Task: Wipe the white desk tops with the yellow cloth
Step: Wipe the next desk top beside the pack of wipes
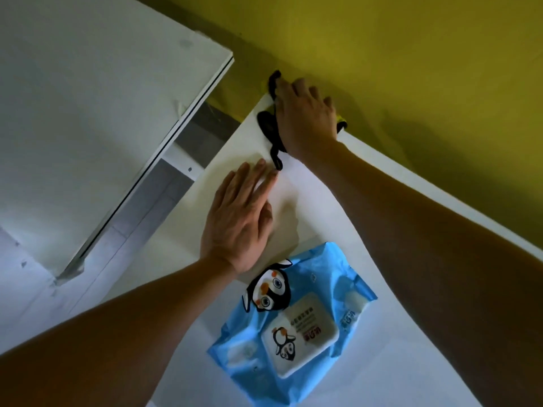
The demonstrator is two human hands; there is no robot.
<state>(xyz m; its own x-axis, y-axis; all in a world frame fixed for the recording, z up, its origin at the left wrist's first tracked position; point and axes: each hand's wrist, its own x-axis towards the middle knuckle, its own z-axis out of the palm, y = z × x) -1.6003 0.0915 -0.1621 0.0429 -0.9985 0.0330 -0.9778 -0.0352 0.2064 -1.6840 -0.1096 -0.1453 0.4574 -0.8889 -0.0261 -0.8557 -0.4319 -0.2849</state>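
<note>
Pressing down at the far corner of the white desk top (367,333), the right hand (305,118) is seen palm down with its fingers spread toward the yellow wall (411,39).

- Yellow cloth (341,122): almost wholly covered by the right hand; only a small yellow edge is shown, peeping out at the hand's right side, against the desk's back edge. Whether the fingers are closed on it or merely laid flat over it cannot be told.
- Black item (269,124): a dark, irregular shape is seen under and just left of the right hand, with one end above the fingertips and a narrow tail running toward the wrist. What it is cannot be told.
- Left hand (241,218): laid flat on the desk top, nearer than the right hand, fingers straight and close together, nothing gripped. Its fingertips are found just beside the tail of the black item.
- Wet-wipe pack (293,318): blue, printed with penguins, fitted with a white flip lid; laid on the desk top just below the left wrist and between the two forearms.
- Second white desk top (88,113): placed to the left of both hands, separated from the first by a gap.
</note>
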